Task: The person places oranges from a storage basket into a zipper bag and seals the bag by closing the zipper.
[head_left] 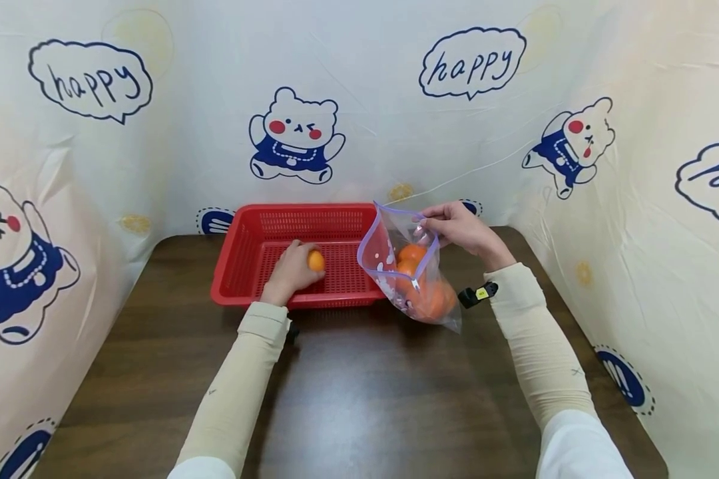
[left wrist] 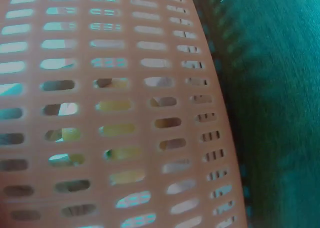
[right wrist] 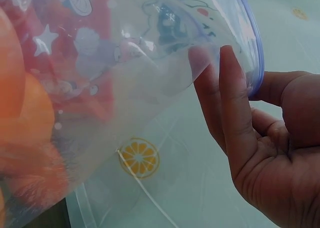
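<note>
Orange fruit (head_left: 316, 260) in left hand (head_left: 291, 269), thumb side

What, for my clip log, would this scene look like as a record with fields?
Basket: red, perforated
Bag: clear, mouth open, holding orange fruits
Left hand: holds a small orange fruit, reaching into the basket
Right hand: pinches the bag's purple rim
Table: dark, wood-grained
Backdrop: pale, printed with bears

Open room above the red basket (head_left: 350, 263) — its near wall (head_left: 341, 299) bars low passage; rightward, the plastic bag (head_left: 388, 285) blocks.
</note>
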{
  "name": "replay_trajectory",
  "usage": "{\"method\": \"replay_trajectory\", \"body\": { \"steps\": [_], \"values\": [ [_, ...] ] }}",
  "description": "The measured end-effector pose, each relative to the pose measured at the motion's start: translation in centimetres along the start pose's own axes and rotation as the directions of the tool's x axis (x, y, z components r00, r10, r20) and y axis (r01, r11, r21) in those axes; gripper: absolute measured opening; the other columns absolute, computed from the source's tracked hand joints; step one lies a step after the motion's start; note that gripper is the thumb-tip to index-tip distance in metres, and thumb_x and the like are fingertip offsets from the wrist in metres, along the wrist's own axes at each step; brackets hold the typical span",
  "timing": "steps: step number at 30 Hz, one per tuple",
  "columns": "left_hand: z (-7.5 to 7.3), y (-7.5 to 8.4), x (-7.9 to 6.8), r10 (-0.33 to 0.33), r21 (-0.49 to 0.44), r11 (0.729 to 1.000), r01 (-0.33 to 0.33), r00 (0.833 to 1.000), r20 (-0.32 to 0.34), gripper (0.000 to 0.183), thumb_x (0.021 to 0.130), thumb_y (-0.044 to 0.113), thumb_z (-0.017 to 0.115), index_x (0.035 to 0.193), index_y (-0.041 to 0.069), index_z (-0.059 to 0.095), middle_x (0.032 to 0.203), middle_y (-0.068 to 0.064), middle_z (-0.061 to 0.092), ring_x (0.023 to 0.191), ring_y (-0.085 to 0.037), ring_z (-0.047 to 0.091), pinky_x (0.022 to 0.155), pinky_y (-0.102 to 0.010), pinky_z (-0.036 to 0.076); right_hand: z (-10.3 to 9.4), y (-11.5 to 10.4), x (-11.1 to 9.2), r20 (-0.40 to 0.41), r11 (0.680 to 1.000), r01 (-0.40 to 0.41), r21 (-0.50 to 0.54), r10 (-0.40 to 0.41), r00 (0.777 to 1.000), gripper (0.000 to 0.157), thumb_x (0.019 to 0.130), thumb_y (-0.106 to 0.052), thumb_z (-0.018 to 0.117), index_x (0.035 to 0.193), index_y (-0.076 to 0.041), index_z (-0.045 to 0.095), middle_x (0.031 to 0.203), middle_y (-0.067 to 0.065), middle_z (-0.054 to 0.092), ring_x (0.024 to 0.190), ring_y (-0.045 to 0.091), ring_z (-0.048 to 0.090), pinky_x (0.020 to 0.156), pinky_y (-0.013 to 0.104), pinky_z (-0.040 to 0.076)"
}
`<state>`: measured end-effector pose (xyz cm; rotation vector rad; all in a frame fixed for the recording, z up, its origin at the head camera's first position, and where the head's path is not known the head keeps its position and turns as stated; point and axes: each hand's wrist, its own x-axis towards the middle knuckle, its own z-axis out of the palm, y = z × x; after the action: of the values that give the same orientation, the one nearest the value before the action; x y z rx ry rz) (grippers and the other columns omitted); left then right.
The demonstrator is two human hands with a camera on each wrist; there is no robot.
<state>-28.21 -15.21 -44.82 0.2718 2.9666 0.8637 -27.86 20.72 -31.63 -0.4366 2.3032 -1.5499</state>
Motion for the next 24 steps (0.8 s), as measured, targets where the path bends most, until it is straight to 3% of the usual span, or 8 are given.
{"method": "replay_trajectory", "body": {
  "steps": [10, 24],
  "values": [
    [-1.2, 0.7, -0.6, 0.006, -0.048, 0.999, -0.008, 0.999, -0.045, 0.065, 0.084, 0.031, 0.082, 0.139, 0.008, 0.058, 0.123, -0.015, 0.056, 0.105, -0.033, 0.057, 0.092, -0.053, 0.054, 0.1, 0.0, 0.3, 0.009, 1.0, -0.008, -0.001, 0.008, 1.0, 0.037, 0.105, -0.011, 0.054, 0.134, 0.013, 0.056, 0.093, 0.005, 0.075, 0.076, 0.011, 0.075, 0.065, 0.028, 0.061],
    [-2.9, 1.9, -2.0, 0.061, -0.061, 0.996, -0.068, 0.992, -0.113, 0.069, 0.084, 0.038, 0.082, 0.141, 0.008, 0.058, 0.128, -0.015, 0.057, 0.107, -0.032, 0.058, 0.089, -0.052, 0.056, 0.4, -0.3, 0.6, 0.018, 1.0, -0.017, -0.008, 0.017, 1.0, 0.036, 0.106, -0.011, 0.052, 0.133, 0.012, 0.057, 0.095, 0.008, 0.075, 0.076, 0.01, 0.075, 0.065, 0.028, 0.062]
  ]
}}
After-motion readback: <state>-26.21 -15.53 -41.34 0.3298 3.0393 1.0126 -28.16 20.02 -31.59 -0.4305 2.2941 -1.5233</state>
